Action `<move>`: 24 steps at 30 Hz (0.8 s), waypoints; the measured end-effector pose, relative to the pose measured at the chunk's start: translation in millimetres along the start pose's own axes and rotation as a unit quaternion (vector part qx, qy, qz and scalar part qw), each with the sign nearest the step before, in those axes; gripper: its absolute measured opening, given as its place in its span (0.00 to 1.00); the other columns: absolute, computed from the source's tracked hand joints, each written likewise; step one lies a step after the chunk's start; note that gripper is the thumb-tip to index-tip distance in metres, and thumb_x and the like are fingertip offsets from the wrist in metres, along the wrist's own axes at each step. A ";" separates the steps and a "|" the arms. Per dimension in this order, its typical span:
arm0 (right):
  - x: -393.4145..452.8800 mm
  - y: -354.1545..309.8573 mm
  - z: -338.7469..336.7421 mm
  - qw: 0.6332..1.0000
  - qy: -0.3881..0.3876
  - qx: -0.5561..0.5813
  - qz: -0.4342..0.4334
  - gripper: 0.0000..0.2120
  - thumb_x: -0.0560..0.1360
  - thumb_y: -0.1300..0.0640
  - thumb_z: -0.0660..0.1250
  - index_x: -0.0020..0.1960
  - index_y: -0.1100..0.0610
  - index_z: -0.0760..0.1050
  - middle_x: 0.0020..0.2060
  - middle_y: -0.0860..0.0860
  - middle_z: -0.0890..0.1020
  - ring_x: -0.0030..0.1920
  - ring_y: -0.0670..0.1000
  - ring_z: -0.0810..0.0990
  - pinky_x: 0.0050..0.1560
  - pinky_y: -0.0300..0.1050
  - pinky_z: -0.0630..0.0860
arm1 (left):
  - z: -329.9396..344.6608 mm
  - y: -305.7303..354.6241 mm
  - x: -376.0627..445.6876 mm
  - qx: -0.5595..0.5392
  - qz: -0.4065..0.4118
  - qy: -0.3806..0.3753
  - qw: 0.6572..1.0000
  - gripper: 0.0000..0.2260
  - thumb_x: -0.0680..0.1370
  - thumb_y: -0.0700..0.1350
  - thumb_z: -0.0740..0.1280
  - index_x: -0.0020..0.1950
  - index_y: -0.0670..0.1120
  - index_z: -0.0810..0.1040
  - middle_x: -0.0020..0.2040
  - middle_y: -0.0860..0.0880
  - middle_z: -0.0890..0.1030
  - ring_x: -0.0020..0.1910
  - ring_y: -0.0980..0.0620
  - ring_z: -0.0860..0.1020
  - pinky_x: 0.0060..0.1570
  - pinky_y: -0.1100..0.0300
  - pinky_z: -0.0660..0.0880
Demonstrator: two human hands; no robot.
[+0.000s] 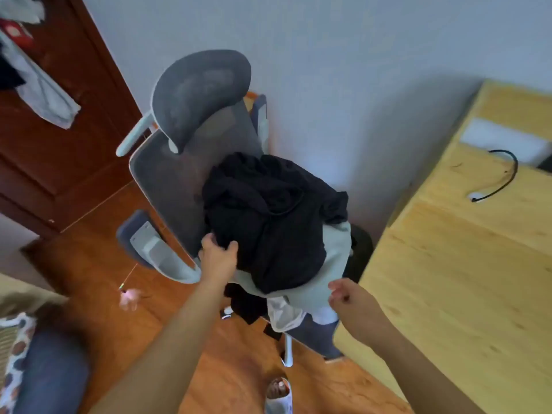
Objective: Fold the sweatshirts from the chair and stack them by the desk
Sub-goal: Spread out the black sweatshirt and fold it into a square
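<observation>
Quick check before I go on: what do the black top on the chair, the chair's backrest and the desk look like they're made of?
Black sweatshirt: soft matte knit, likely cotton fleece, since it slumps in thick folds. Chair backrest: grey mesh fabric, slightly see-through, in a pale plastic-looking frame. Desk: light wood or wood-look laminate with visible grain and a satin finish; which one is unclear.

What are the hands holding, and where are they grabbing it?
The left hand grips the black sweatshirt at its left edge, on the chair. The right hand holds nothing, hovering loosely curled by the pale green sweatshirt.
</observation>
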State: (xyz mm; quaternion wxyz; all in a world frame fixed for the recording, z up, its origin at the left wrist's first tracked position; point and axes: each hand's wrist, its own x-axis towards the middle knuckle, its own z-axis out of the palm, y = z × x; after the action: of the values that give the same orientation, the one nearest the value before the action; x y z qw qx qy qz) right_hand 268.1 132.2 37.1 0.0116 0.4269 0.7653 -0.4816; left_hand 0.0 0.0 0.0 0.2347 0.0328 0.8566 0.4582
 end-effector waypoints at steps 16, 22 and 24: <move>-8.6 -63.9 0.0 0.953 -0.018 0.300 0.036 0.31 0.76 0.42 0.71 0.76 0.39 0.63 0.67 0.43 0.72 0.65 0.51 0.76 0.56 0.54 0.82 | -27.3 49.7 -74.2 -0.048 0.184 -0.236 0.953 0.16 0.84 0.40 0.64 0.69 0.55 0.79 0.63 0.61 0.81 0.64 0.67 0.76 0.69 0.62 0.72; 17.1 -87.9 24.8 0.891 -0.081 0.435 0.101 0.25 0.76 0.52 0.74 0.70 0.47 0.71 0.59 0.53 0.84 0.58 0.57 0.83 0.60 0.58 0.79 | -23.1 28.7 -152.5 0.129 0.275 -0.398 0.866 0.22 0.82 0.45 0.65 0.75 0.62 0.71 0.62 0.64 0.80 0.60 0.68 0.76 0.64 0.67 0.72; 26.5 -76.3 35.7 0.927 0.011 0.352 0.130 0.19 0.79 0.59 0.68 0.69 0.51 0.72 0.57 0.54 0.84 0.56 0.57 0.83 0.60 0.59 0.79 | -34.5 21.4 -147.8 0.132 0.237 -0.415 0.869 0.21 0.82 0.47 0.66 0.74 0.62 0.72 0.55 0.63 0.82 0.54 0.67 0.79 0.58 0.67 0.75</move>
State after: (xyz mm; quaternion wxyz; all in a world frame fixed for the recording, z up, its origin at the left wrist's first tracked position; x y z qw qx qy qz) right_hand 186.5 109.5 62.1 -0.0861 0.5044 0.4843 -0.7097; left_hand 112.9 -54.3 88.3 0.4466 0.4524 0.6991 0.3272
